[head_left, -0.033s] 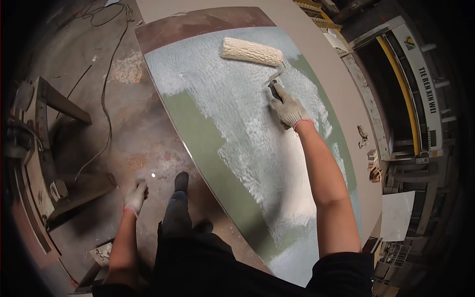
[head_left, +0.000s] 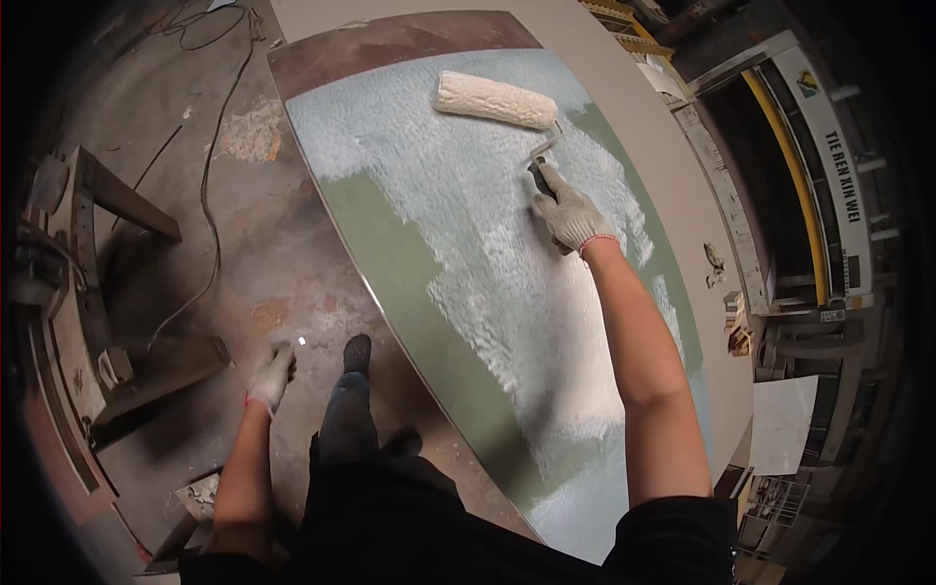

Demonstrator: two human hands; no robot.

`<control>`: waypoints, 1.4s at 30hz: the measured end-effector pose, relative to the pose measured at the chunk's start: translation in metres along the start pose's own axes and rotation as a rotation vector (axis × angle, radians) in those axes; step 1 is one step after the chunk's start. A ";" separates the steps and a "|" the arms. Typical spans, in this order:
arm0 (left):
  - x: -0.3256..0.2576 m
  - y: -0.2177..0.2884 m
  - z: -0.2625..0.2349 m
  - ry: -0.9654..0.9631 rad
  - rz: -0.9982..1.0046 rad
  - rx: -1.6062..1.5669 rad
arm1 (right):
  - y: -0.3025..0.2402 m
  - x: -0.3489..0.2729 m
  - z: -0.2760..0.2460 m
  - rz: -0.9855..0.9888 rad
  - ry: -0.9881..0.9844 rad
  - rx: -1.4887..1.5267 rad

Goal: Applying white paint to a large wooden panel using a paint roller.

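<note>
My right hand (head_left: 571,216), in a pale knitted glove with a red cuff edge, is closed around the dark handle of a paint roller (head_left: 495,99). The roller's cream, textured sleeve lies across the far part of a long panel (head_left: 382,258). Wet whitish-blue coating (head_left: 390,136) covers much of the panel's green face, thickest and whitest beside my right forearm. Bare green strips show along both long sides. To the left of the panel, over the floor, hangs my gloved left hand (head_left: 272,375). Its fingers are curled in, and I see nothing in them.
A brown board (head_left: 419,39) shows at the panel's far end. A metal stand (head_left: 88,292) is at the left, and a black cable (head_left: 207,175) runs over the stained floor. Shelving and a yellow-edged frame (head_left: 795,175) line the right. My foot (head_left: 358,353) is beside the panel.
My left hand has shifted slightly forward and to the right. The roller and my right hand are almost where they were.
</note>
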State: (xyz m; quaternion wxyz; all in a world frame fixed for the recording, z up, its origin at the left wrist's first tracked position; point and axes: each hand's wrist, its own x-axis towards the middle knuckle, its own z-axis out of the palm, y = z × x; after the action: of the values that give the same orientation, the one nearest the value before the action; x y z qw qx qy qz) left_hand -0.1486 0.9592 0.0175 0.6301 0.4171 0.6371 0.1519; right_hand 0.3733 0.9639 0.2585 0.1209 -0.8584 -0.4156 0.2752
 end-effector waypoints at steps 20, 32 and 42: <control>-0.192 -0.299 -0.106 0.079 -0.562 -0.071 | 0.201 -0.334 0.001 -0.181 -0.162 -0.432; -0.121 -0.201 -0.110 0.219 -0.163 -0.107 | -0.034 -0.040 0.068 -0.408 0.008 -0.291; -0.161 -0.224 -0.062 0.190 -0.069 0.032 | 0.133 -0.266 0.066 -0.332 -0.049 -0.307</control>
State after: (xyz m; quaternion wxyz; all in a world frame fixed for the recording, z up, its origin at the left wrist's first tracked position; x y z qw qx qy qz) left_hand -0.3058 0.7274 -0.0247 0.5648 0.3887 0.7104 0.1589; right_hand 0.2879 0.6716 0.2458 0.0223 -0.7797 -0.5910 0.2055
